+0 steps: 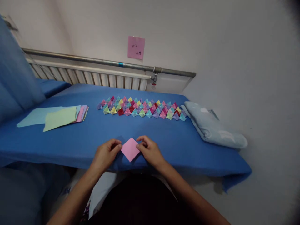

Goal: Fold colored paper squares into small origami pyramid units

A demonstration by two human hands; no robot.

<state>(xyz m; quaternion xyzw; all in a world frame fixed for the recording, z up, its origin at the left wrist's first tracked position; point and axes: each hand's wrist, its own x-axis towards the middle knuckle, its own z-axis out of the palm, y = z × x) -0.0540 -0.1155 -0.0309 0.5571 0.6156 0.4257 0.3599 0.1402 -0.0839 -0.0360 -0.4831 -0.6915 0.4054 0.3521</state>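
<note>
A pink paper square (130,149), turned like a diamond, is at the front edge of the blue-covered surface (93,134). My left hand (109,152) pinches its left corner between thumb and fingers. At the right corner, my right hand (148,150) grips the same paper with thumb and curled fingers. A faint crease runs down the paper's middle. Behind the hands, rows of small folded paper pieces (142,113) in many colours stand close together.
Stacked paper sheets, green on top (61,118), lie at the left beside a blue curtain (18,72). A folded light-blue cloth (211,125) rests at the right. Behind the surface are a radiator (105,79), a metal pipe (93,60) and a pink wall note (136,47).
</note>
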